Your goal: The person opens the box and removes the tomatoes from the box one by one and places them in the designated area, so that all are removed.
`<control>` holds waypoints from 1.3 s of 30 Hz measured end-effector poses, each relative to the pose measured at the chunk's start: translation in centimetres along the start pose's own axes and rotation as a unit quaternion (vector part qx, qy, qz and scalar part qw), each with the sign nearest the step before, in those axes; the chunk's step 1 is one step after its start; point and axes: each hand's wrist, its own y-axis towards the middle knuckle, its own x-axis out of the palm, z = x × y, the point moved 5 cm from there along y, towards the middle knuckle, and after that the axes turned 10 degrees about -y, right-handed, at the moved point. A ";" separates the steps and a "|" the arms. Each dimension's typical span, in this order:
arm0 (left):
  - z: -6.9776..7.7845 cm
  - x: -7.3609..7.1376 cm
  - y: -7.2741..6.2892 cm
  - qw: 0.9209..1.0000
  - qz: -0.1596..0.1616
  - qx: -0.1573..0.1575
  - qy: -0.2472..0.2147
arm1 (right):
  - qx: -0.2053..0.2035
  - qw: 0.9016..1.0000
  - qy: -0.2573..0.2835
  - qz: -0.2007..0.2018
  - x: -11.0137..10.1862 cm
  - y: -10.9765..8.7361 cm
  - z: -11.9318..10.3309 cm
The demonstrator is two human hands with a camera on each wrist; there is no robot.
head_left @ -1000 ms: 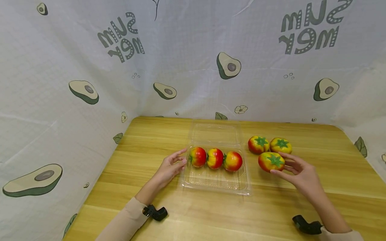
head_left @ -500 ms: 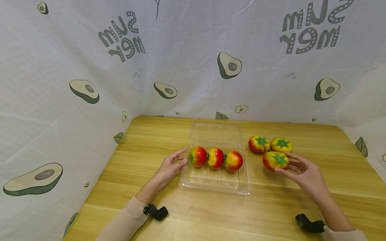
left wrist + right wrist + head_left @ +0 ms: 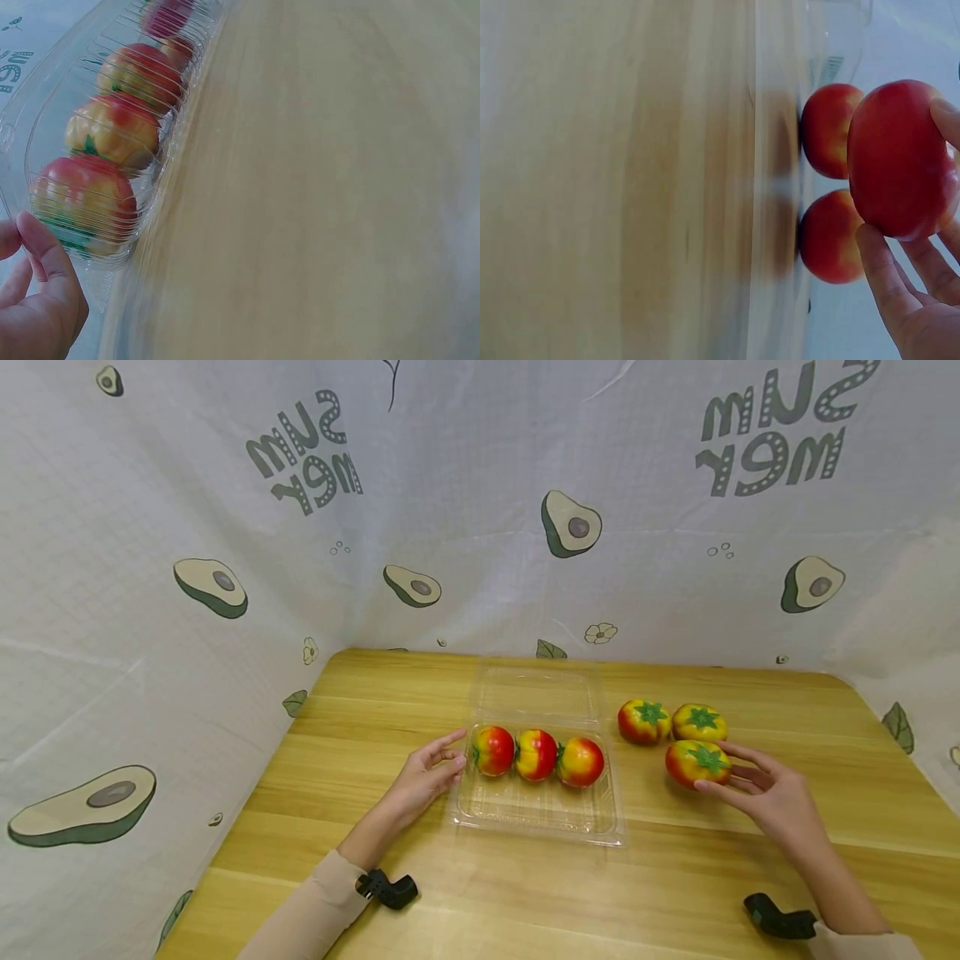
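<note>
On the wooden table, the clear box is laid open, its edge pinched by the left hand. One fruit is pinched by the right hand and held over the table, near two loose fruits. It has just been moved a bit to the right, away from the box, where three fruits are set in a row. So the box, it seems, is not being filled right now.
</note>
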 end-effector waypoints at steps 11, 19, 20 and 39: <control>0.0 0.0 0.0 1.000 -0.004 0.002 -0.006 | 0.026 1.000 -0.002 0.007 -0.8 0.2 1.7; -0.1 -0.1 0.0 1.000 -0.004 0.003 -0.007 | 0.037 0.999 0.016 0.000 -1.3 0.3 2.5; -0.1 -0.1 0.0 1.000 -0.005 0.003 -0.006 | 0.040 0.999 0.017 -0.001 -1.4 0.3 2.6; -0.3 -0.1 0.1 1.000 -0.007 0.001 -0.010 | 0.074 0.997 0.027 0.022 -2.7 0.0 4.1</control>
